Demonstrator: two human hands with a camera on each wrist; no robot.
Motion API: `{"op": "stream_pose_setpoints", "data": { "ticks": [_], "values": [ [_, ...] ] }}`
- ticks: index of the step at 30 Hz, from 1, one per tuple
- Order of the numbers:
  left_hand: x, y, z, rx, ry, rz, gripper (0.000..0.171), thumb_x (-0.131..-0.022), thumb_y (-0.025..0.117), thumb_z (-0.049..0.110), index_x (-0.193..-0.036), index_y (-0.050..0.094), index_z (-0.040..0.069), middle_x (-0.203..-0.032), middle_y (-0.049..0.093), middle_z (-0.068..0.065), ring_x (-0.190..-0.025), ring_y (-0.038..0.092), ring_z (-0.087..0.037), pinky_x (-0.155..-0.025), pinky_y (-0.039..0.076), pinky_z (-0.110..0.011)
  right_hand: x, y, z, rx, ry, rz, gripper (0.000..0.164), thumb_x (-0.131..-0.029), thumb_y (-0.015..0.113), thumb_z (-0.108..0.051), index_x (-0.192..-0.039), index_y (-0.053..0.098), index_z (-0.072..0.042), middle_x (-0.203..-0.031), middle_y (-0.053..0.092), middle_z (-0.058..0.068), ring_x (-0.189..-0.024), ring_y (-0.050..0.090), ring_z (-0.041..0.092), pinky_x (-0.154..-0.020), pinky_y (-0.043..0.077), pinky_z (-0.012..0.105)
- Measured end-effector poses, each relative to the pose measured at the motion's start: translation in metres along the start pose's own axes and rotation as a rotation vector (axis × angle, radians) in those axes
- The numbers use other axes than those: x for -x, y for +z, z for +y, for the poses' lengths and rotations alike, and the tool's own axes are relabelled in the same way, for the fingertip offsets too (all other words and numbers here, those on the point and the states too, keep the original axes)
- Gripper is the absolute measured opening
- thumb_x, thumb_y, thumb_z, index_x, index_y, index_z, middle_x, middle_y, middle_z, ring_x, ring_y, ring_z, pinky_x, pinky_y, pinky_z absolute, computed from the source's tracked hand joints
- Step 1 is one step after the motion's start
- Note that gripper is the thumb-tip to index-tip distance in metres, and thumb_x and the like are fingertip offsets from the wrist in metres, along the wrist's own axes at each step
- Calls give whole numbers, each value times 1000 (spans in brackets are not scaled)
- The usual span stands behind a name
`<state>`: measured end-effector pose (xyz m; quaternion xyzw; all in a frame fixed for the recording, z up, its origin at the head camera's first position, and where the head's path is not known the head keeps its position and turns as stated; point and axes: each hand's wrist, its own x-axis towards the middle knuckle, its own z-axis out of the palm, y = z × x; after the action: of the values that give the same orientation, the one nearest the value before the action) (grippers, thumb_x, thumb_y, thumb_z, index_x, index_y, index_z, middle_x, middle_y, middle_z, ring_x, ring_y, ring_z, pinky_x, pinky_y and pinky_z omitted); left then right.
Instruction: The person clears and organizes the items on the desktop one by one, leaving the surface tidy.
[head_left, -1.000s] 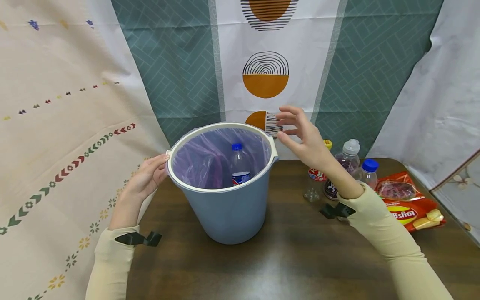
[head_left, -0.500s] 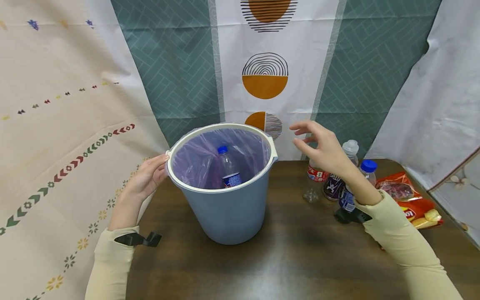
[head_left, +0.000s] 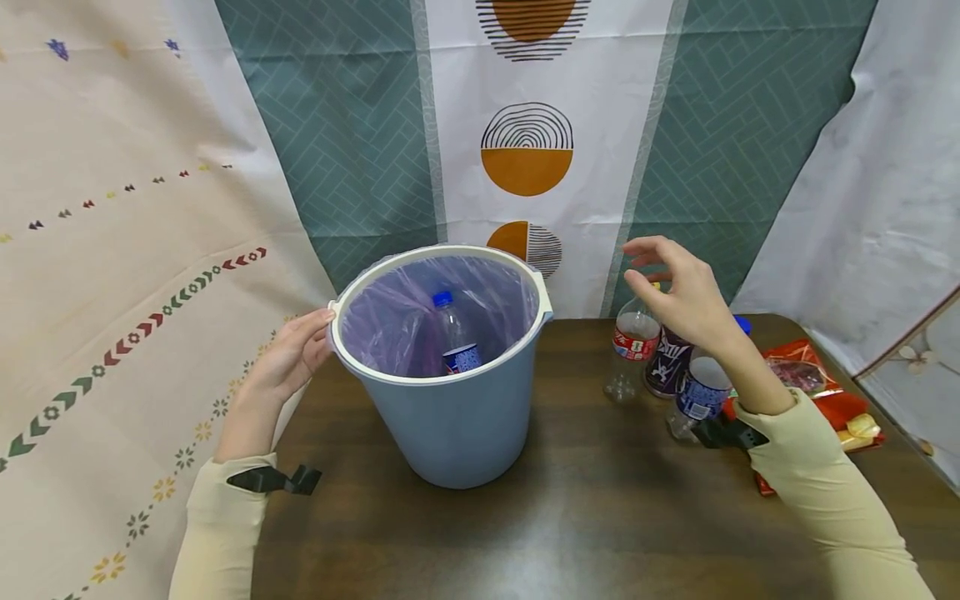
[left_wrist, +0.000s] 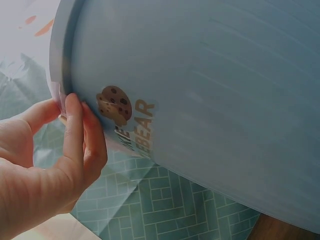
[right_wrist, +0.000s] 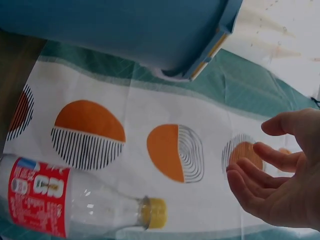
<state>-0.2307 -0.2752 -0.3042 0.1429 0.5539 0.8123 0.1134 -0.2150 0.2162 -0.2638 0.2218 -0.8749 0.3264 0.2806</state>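
Note:
A blue-grey trash can (head_left: 457,433) with a cream rim and a thin purple liner bag (head_left: 390,333) stands on the table. Inside it leans a plastic bottle with a blue cap (head_left: 454,333). My left hand (head_left: 288,354) pinches the can's rim at the left side, thumb and fingertips on either side of it in the left wrist view. Over the bottles at the right hovers my right hand (head_left: 686,292), fingers loosely bent, holding nothing. Closest to it is a clear bottle with a red label and yellow cap (right_wrist: 80,200), apart from the fingers.
Beside the red-label bottle stand a dark-labelled bottle (head_left: 667,362) and a blue-labelled bottle (head_left: 701,396). Red snack bags (head_left: 806,371) lie behind the right forearm. Patterned cloth (head_left: 525,275) hangs behind the brown wooden table (head_left: 570,500).
My right hand has moved right, away from the can to above the bottles. The blue-capped bottle inside the can has tipped leftward. My left hand keeps its place on the rim.

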Motion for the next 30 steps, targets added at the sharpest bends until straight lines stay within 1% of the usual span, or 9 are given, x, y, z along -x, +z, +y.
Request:
{"op": "stream_pose_setpoints", "data": {
  "ticks": [5,6,10,11,13,15,18,26,30],
  "values": [
    [0,0,0,5,1,-2,24,-96,42,6,-99,65,5,-88,66,-1,-76,65,-5,-70,56,-14,3,-4,11,11,39,13,34,-90,56,-19,-122,51,-6,-119,57,12,-104,54,25,-86,50,48],
    [0,0,0,7,0,-4,24,-97,41,6,-99,65,5,-88,66,-1,-76,65,-5,-70,56,-14,4,-5,13,19,51,13,34,-90,56,-19,-122,51,-6,-119,57,13,-104,53,25,-86,50,48],
    [1,-1,0,12,-6,-2,25,-97,41,6,-99,66,5,-88,67,-1,-75,66,-5,-69,56,-14,7,-9,19,56,85,5,34,-90,56,-21,-121,52,-6,-119,56,13,-105,52,26,-86,47,19],
    [1,-1,0,12,-7,-1,25,-97,41,6,-99,66,6,-88,67,-1,-76,66,-5,-69,56,-14,8,-10,20,66,91,3,34,-90,56,-21,-121,52,-7,-119,56,13,-104,52,25,-83,45,15],
    [1,-1,0,6,-8,1,25,-97,41,6,-99,66,6,-88,67,0,-76,66,-5,-70,56,-14,10,-12,21,77,99,0,34,-90,56,-22,-121,52,-7,-119,56,13,-104,52,26,-83,45,15],
    [1,-1,0,5,-9,-1,24,-97,42,6,-99,66,6,-89,67,0,-77,65,-5,-70,56,-14,13,-14,22,88,106,0,33,-90,56,-21,-120,53,-6,-118,56,15,-104,51,27,-89,49,29],
    [1,-1,1,-5,-8,-6,25,-97,41,7,-100,66,7,-90,66,0,-78,65,-5,-71,56,-14,17,-19,24,109,125,2,33,-90,56,-20,-119,53,-5,-117,54,17,-104,49,31,-89,46,52],
    [1,-2,0,12,-2,-16,26,-97,40,6,-100,65,6,-89,67,0,-76,65,-5,-70,56,-14,31,-30,37,171,213,-10,38,-89,57,-23,-121,50,-4,-119,50,22,-107,44,37,-86,41,56],
    [0,-2,-1,6,-3,-9,25,-97,40,6,-100,65,6,-89,67,0,-76,66,-5,-70,56,-14,38,-33,47,194,252,-33,43,-88,58,-25,-123,48,-1,-121,50,25,-109,43,40,-89,37,61]
  ]
}}
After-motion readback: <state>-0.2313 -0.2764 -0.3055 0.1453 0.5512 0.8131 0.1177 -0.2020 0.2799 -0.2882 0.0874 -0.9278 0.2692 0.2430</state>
